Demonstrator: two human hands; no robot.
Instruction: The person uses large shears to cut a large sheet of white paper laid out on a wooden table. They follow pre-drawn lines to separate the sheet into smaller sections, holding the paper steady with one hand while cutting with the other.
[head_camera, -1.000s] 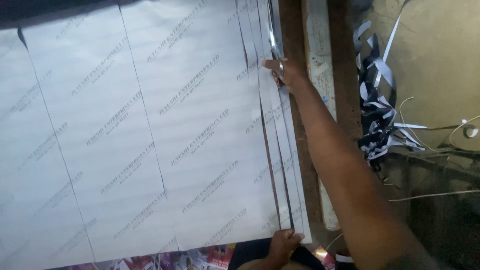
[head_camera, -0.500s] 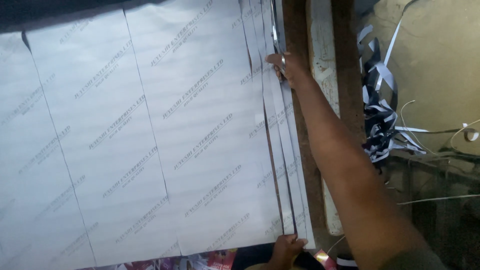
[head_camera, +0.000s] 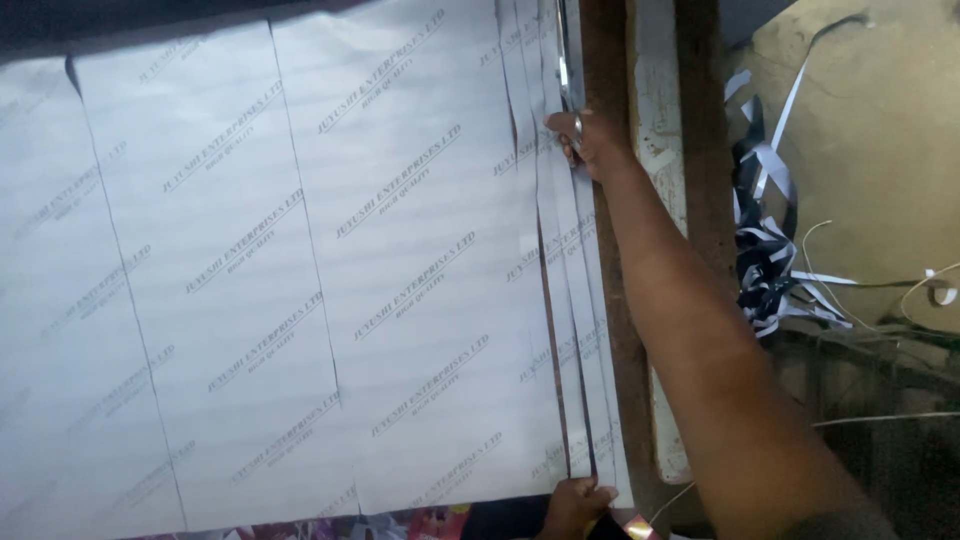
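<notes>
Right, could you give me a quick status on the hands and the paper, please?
Right hand pressing the strips at the far end. Left hand pinching their near end. White sheets flat. Nothing in the way.

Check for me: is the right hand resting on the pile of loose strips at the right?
No, the right hand is far up on the white sheet, pressing its narrow cut strips, apart from the loose strips.

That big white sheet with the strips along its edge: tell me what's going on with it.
A person is working along the right edge of a large white printed sheet, where several narrow strips lie side by side. The right hand reaches far up the strips, with something thin and shiny at its fingers. The left hand touches their near ends. Loose trimmings are piled beyond a wooden board.
</notes>
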